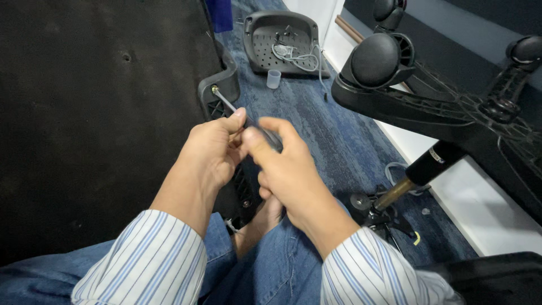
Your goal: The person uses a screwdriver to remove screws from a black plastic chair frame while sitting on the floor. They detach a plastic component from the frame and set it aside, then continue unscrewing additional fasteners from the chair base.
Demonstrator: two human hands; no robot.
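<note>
Both hands clamped on a screwdriver: left hand [212, 152] pinching the shaft, right hand [285, 169] wrapped round the handle, screwdriver [234, 113] tip on a bolt [214, 88] in the black armrest bracket [217, 90].

Head camera looks steeply down, close over the lap.

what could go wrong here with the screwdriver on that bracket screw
The screwdriver meets the screw at a slant, so its tip may slip out and chew the head. Both the left hand and right hand pinch the handle close together; a slip could jab fingers against the bracket. The chair base hangs overturned close to the right arm and could be knocked.
</note>
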